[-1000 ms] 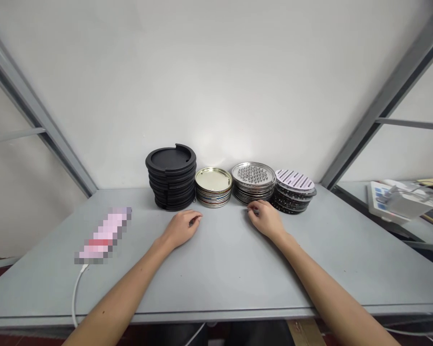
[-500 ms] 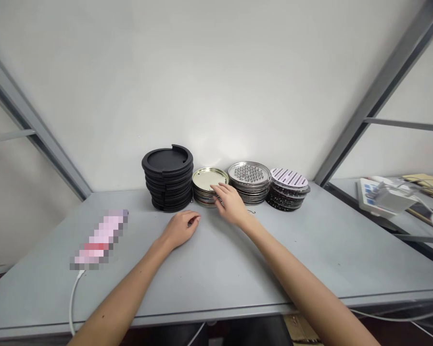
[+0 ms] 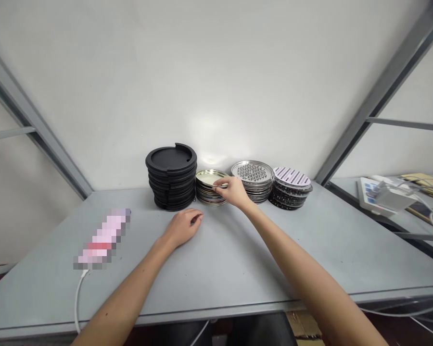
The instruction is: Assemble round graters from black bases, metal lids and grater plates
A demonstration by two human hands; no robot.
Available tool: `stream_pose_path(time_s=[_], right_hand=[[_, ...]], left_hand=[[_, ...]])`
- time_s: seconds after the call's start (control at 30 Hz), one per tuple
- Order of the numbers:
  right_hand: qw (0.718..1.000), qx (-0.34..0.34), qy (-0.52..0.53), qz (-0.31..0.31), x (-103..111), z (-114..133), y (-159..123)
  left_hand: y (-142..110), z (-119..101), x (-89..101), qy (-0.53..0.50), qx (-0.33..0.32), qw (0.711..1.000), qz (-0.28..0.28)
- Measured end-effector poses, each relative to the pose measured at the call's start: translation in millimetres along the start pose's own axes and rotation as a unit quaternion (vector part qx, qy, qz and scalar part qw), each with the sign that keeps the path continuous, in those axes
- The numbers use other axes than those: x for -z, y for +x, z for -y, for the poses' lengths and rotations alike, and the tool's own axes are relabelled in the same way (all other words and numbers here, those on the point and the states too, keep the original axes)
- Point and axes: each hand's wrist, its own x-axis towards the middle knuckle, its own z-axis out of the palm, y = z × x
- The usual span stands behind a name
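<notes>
My right hand [image 3: 234, 191] reaches to the short stack of round metal discs [image 3: 210, 197] at the back. Its thumb and fingers pinch the front rim of the top gold-rimmed metal lid [image 3: 208, 176], whose near edge looks raised slightly off the stack. My left hand [image 3: 184, 226] rests on the table in front of the black stack, fingers curled in and nothing seen in them. Left of the lids stands a tall stack of black round rings [image 3: 171, 185]. To the right is a stack of silver grater discs [image 3: 253, 173] with raised teeth.
At the row's right end stands a dark disc stack topped by a lilac slotted disc [image 3: 292, 176]. A blurred-out phone [image 3: 103, 239] with a white cable lies left on the grey table [image 3: 216, 278]. A power strip [image 3: 370, 194] sits on the shelf to the right.
My right hand has closed from spread fingers into a pinch on the top lid's front rim. My left hand stays resting on the table. The view has shifted slightly.
</notes>
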Motion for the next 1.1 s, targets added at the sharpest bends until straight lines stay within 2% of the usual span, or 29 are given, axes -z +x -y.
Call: stream_pose_path(time_s=[0.1,0.3,0.4,0.47,0.63,0.73,0.83,0.93,1.1], right_hand=[[0.998,0.032,0.047,-0.034,7,5,1],[0.973,0.105,0.112,-0.174,40,22,-22],[0.963,0.094,0.149,-0.204,52,16,-41],[0.96,0.068,0.186,-0.196,53,5,-53],[0.96,0.025,0.264,-0.095,46,-18,-73],[0.961,0.049,0.271,-0.025,46,-17,-79],[0.959,0.093,0.259,0.073,48,-8,-84],[0.948,0.112,0.238,0.181,44,-1,-88],[0.932,0.119,0.171,0.297,28,-1,-96]], left_hand=[[0,0,0.9,0.001,-0.004,1.0,-0.001],[0,3,3.8,-0.015,0.013,1.0,-0.024],[2,5,4.5,-0.035,0.019,0.998,-0.04],[2,7,4.3,-0.045,0.023,0.998,-0.046],[3,10,3.3,-0.091,0.054,0.993,-0.055],[3,10,3.4,-0.13,0.076,0.987,-0.057],[2,8,4.8,-0.162,0.083,0.982,-0.058],[1,4,8.0,-0.168,0.051,0.983,-0.045],[-3,-4,11.2,-0.102,-0.041,0.992,0.057]])
